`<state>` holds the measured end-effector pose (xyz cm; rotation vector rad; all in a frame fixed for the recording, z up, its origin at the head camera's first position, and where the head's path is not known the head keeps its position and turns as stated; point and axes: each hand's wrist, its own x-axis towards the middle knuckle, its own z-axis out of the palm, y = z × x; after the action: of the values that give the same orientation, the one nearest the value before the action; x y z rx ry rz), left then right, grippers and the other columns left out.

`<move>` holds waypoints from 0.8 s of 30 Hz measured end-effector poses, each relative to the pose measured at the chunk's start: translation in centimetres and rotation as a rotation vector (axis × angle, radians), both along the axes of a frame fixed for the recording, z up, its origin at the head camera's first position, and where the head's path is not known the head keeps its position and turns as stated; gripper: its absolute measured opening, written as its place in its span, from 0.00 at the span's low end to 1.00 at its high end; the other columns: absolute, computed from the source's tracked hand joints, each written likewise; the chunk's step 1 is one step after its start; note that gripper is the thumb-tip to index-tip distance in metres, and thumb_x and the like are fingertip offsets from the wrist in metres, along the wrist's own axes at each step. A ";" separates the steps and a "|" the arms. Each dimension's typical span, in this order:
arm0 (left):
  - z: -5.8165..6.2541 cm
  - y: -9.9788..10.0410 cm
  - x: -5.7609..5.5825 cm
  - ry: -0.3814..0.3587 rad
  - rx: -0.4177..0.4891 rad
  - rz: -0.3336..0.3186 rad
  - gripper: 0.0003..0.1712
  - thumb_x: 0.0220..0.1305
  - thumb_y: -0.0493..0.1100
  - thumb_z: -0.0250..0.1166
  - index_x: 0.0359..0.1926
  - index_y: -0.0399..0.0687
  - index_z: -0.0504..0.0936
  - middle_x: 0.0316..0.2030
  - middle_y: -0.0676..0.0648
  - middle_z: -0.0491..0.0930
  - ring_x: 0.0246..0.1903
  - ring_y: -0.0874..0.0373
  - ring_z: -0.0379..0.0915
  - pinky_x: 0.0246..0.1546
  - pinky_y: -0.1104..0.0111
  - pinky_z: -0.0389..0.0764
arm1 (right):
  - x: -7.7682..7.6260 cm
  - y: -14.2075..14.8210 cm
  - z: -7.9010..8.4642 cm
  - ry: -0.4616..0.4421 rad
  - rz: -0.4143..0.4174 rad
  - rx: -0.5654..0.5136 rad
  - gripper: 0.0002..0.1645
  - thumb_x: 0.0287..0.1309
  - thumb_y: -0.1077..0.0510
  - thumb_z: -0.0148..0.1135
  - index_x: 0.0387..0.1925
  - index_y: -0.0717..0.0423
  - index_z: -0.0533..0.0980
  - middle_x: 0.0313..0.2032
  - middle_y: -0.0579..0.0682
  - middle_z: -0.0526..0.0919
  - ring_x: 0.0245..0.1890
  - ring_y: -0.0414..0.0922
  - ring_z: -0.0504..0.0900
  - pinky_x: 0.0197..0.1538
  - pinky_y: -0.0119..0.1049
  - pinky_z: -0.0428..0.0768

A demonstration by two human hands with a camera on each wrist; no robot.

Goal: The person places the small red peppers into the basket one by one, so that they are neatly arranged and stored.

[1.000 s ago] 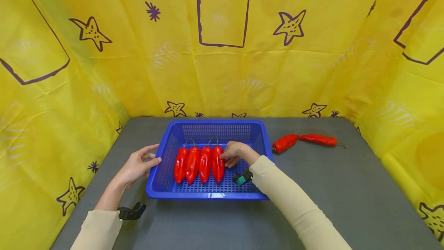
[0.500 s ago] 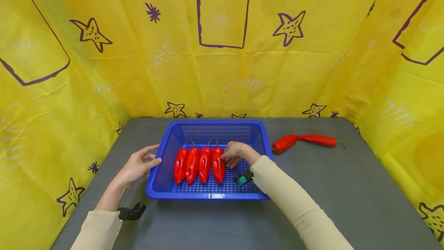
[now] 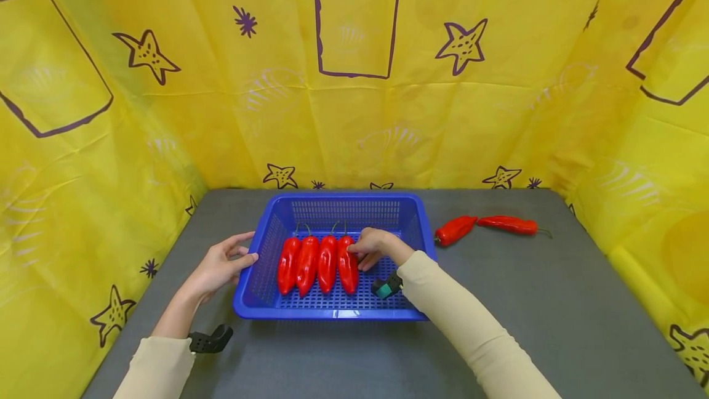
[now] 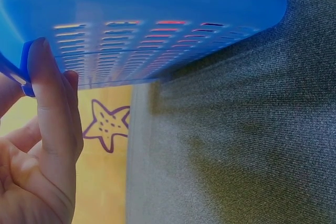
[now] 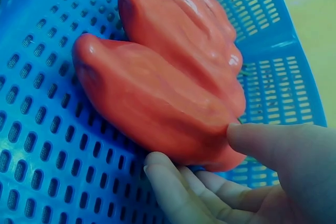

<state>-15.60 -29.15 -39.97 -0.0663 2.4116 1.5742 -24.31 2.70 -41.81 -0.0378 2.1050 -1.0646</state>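
Several glossy red peppers lie side by side, stems pointing away, in a blue plastic basket (image 3: 332,313). My left hand (image 3: 220,265) holds the basket's left rim; the left wrist view has its fingers (image 4: 50,93) against the outside of the rim. Inside the basket, my right hand (image 3: 376,245) is at the rightmost pepper (image 3: 347,273). In the right wrist view the thumb (image 5: 257,137) presses on top of that pepper near its stem end, and the fingertips (image 5: 163,174) are at its lower side. The neighbouring pepper (image 3: 327,266) lies just left of it.
Two more red peppers, a near one (image 3: 455,230) and a farther one (image 3: 508,224), lie on the grey table (image 3: 554,313) right of the basket. A yellow patterned cloth (image 3: 354,134) rises along the back and both sides.
My right hand shifts slightly left, its thumb moving further onto the rightmost pepper, which tilts a little. The left hand and the basket stay in place.
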 end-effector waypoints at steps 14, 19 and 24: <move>0.0 0.1 0.0 -0.006 -0.006 0.007 0.40 0.59 0.48 0.63 0.68 0.46 0.56 0.43 0.34 0.73 0.31 0.48 0.80 0.31 0.56 0.83 | 0.2 0.5 1.2 0.162 0.071 0.102 0.20 0.60 0.53 0.55 0.45 0.67 0.72 0.43 0.60 0.77 0.39 0.54 0.83 0.39 0.42 0.83; 0.1 0.1 0.0 0.001 0.004 0.006 0.39 0.60 0.47 0.63 0.68 0.46 0.56 0.42 0.34 0.73 0.31 0.48 0.80 0.30 0.56 0.83 | 0.1 0.7 1.9 0.257 0.074 0.113 0.22 0.60 0.52 0.56 0.50 0.64 0.70 0.42 0.61 0.79 0.39 0.54 0.83 0.38 0.41 0.83; 0.1 0.1 0.1 0.004 0.015 -0.001 0.39 0.60 0.48 0.63 0.68 0.45 0.56 0.42 0.33 0.73 0.31 0.47 0.80 0.31 0.53 0.82 | 0.1 1.1 2.8 0.322 0.093 0.090 0.23 0.60 0.53 0.57 0.53 0.62 0.71 0.38 0.61 0.80 0.39 0.55 0.82 0.38 0.42 0.83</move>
<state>-15.54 -29.05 -39.89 -0.0586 2.4025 1.5934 -24.18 3.77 -39.01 -0.2771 2.4104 -0.9571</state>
